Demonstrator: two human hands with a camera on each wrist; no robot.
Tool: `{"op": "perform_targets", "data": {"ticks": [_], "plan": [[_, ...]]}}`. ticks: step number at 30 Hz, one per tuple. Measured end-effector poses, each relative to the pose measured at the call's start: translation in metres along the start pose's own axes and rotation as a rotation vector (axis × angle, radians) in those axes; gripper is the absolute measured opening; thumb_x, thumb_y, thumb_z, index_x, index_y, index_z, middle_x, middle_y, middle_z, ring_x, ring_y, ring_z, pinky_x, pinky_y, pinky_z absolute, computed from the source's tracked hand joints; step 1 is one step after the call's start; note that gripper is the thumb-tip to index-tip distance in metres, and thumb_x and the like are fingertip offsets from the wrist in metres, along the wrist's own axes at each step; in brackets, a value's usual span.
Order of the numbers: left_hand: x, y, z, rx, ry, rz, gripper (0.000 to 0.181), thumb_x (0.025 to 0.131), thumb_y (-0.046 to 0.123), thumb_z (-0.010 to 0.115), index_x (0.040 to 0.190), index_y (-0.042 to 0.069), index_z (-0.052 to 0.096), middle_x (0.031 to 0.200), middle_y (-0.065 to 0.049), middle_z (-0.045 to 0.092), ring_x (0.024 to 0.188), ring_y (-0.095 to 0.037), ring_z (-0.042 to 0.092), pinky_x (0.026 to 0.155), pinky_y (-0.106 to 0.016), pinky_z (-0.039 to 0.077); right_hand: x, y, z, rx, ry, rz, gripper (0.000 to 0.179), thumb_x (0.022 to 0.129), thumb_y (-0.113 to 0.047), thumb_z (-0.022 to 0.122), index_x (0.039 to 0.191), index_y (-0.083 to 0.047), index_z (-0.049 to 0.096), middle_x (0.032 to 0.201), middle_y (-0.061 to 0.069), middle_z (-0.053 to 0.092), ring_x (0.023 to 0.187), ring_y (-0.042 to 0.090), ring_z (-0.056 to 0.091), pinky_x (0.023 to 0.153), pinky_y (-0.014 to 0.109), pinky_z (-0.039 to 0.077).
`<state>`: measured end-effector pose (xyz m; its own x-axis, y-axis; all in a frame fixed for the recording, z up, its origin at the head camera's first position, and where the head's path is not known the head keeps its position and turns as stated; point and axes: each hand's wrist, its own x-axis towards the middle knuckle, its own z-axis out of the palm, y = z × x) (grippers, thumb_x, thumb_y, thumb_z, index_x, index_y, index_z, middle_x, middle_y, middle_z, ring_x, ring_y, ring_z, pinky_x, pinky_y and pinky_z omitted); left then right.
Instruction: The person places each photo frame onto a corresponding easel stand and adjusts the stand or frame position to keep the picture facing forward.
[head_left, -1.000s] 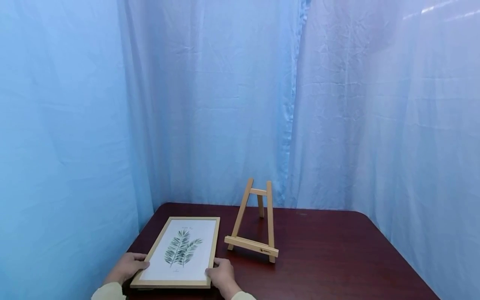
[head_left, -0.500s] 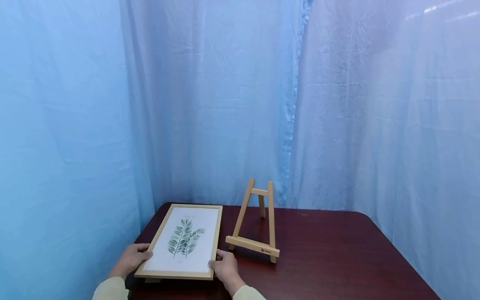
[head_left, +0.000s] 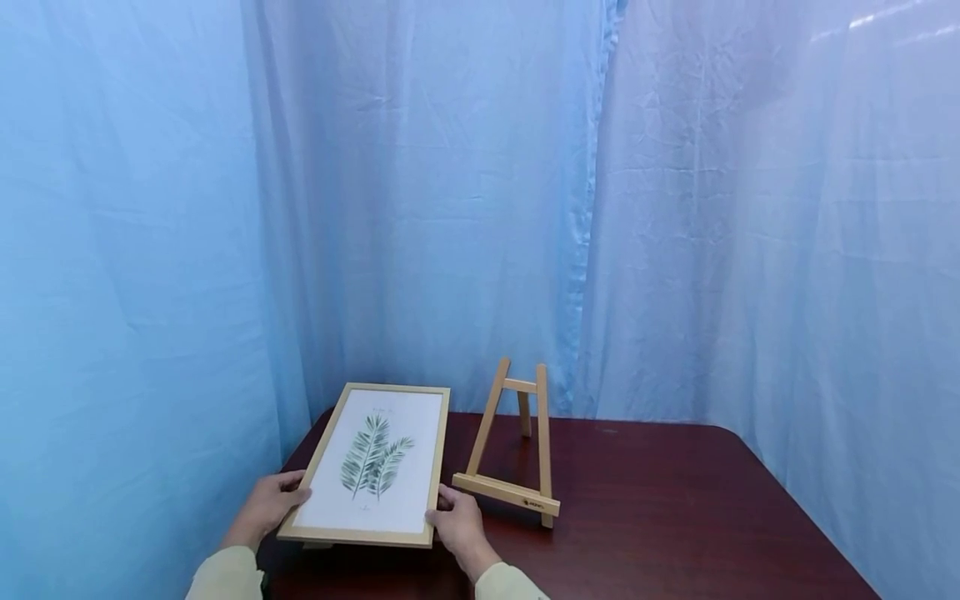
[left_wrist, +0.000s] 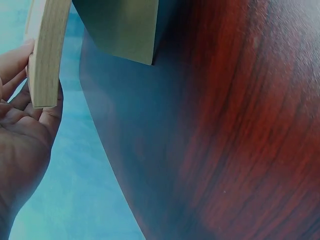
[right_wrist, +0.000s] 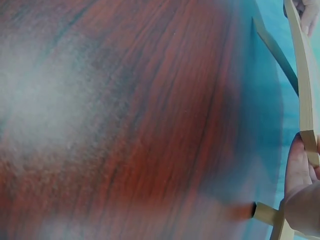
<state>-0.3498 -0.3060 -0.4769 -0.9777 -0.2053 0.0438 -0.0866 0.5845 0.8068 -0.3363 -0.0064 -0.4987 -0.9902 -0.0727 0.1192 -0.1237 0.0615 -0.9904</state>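
A picture frame (head_left: 375, 521) with a light wood border and a green leaf print is lifted off the table, its face tilted up toward me. My left hand (head_left: 268, 505) pinches its left edge, thumb on the front and fingers behind. On the opposite edge my right hand (head_left: 462, 527) grips it near the lower corner. From the back of the frame a flat support flap (left_wrist: 125, 37) sticks out in the left wrist view. Just right of the right hand stands a small wooden easel (head_left: 506, 492), upright on the table, with nothing on its ledge.
The dark red wood-grain table (head_left: 660, 508) stretches to the right of the easel. Blue curtains (head_left: 450, 208) hang behind and on both sides of the table, close to its left edge.
Both hands have raised the picture frame and moved it slightly right, its far edge now above the table's back edge. The easel has stayed in place.
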Motion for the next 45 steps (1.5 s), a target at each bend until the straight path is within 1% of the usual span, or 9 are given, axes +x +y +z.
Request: {"op": "perform_targets", "data": {"ticks": [9, 13, 16, 19, 23, 28, 34, 41, 45], "plan": [[0.001, 0.009, 0.002, -0.052, 0.013, 0.021, 0.050, 0.095, 0.003, 0.060, 0.140, -0.014, 0.045, 0.136, -0.037, 0.047, 0.117, -0.048, 0.052, 0.096, -0.057, 0.045, 0.004, -0.005, -0.006, 0.007, 0.042, 0.002, 0.055, 0.081, 0.012, 0.064, 0.135, 0.013, 0.053, 0.107, 0.019, 0.068, 0.082, 0.023, 0.068, 0.062, 0.034, 0.058], [-0.001, 0.012, 0.002, -0.083, 0.014, 0.040, 0.050, 0.097, 0.002, 0.057, 0.142, -0.013, 0.042, 0.137, -0.039, 0.046, 0.114, -0.047, 0.055, 0.092, -0.054, 0.050, 0.006, -0.008, -0.008, -0.033, 0.065, -0.025, 0.055, 0.080, 0.011, 0.065, 0.134, 0.011, 0.055, 0.110, 0.020, 0.069, 0.096, 0.025, 0.066, 0.075, 0.034, 0.056], [-0.001, 0.014, 0.002, -0.107, 0.017, 0.053, 0.050, 0.097, 0.001, 0.056, 0.143, -0.013, 0.041, 0.135, -0.039, 0.047, 0.111, -0.045, 0.057, 0.089, -0.052, 0.052, 0.008, -0.011, -0.010, -0.079, 0.081, -0.047, 0.055, 0.079, 0.009, 0.067, 0.133, 0.010, 0.057, 0.110, 0.020, 0.069, 0.106, 0.028, 0.063, 0.088, 0.037, 0.052], [0.000, 0.017, 0.002, -0.127, 0.023, 0.071, 0.050, 0.097, -0.001, 0.055, 0.143, -0.013, 0.040, 0.131, -0.038, 0.050, 0.107, -0.042, 0.059, 0.086, -0.049, 0.054, 0.010, -0.014, -0.013, -0.100, 0.084, -0.050, 0.055, 0.080, 0.008, 0.067, 0.134, 0.007, 0.057, 0.113, 0.019, 0.069, 0.111, 0.031, 0.061, 0.094, 0.043, 0.049], [0.000, 0.021, 0.001, -0.156, 0.030, 0.097, 0.050, 0.097, -0.001, 0.056, 0.144, -0.012, 0.041, 0.127, -0.036, 0.054, 0.102, -0.038, 0.061, 0.081, -0.045, 0.055, 0.012, -0.020, -0.016, -0.100, 0.084, -0.060, 0.055, 0.082, 0.007, 0.067, 0.136, 0.005, 0.057, 0.115, 0.019, 0.067, 0.110, 0.030, 0.061, 0.091, 0.042, 0.051], [0.001, 0.026, 0.002, -0.192, 0.044, 0.109, 0.050, 0.097, -0.001, 0.057, 0.144, -0.011, 0.042, 0.126, -0.036, 0.055, 0.100, -0.037, 0.062, 0.080, -0.045, 0.056, 0.012, -0.025, -0.020, -0.082, 0.090, -0.060, 0.055, 0.083, 0.007, 0.067, 0.137, 0.003, 0.056, 0.118, 0.019, 0.065, 0.099, 0.023, 0.064, 0.081, 0.033, 0.054], [0.000, 0.035, 0.005, -0.230, 0.075, 0.108, 0.051, 0.096, 0.000, 0.059, 0.144, -0.009, 0.043, 0.131, -0.036, 0.053, 0.102, -0.037, 0.062, 0.080, -0.044, 0.057, 0.011, -0.029, -0.024, -0.052, 0.093, -0.063, 0.057, 0.084, 0.008, 0.066, 0.139, 0.001, 0.055, 0.122, 0.021, 0.063, 0.087, 0.021, 0.068, 0.073, 0.033, 0.057], [0.003, 0.042, 0.007, -0.246, 0.104, 0.150, 0.052, 0.096, 0.000, 0.060, 0.145, -0.007, 0.043, 0.136, -0.035, 0.050, 0.111, -0.041, 0.059, 0.083, -0.045, 0.056, 0.013, -0.031, -0.029, -0.046, 0.114, -0.109, 0.057, 0.083, 0.009, 0.066, 0.139, 0.000, 0.056, 0.121, 0.021, 0.064, 0.072, 0.016, 0.064, 0.068, 0.031, 0.056], [0.004, 0.040, 0.010, -0.260, 0.117, 0.153, 0.052, 0.096, 0.001, 0.062, 0.144, -0.007, 0.044, 0.136, -0.034, 0.050, 0.115, -0.042, 0.057, 0.087, -0.046, 0.054, 0.014, -0.030, -0.031, -0.065, 0.127, -0.112, 0.056, 0.085, 0.007, 0.067, 0.139, -0.004, 0.057, 0.126, 0.022, 0.062, 0.072, 0.014, 0.062, 0.069, 0.030, 0.055]]}}
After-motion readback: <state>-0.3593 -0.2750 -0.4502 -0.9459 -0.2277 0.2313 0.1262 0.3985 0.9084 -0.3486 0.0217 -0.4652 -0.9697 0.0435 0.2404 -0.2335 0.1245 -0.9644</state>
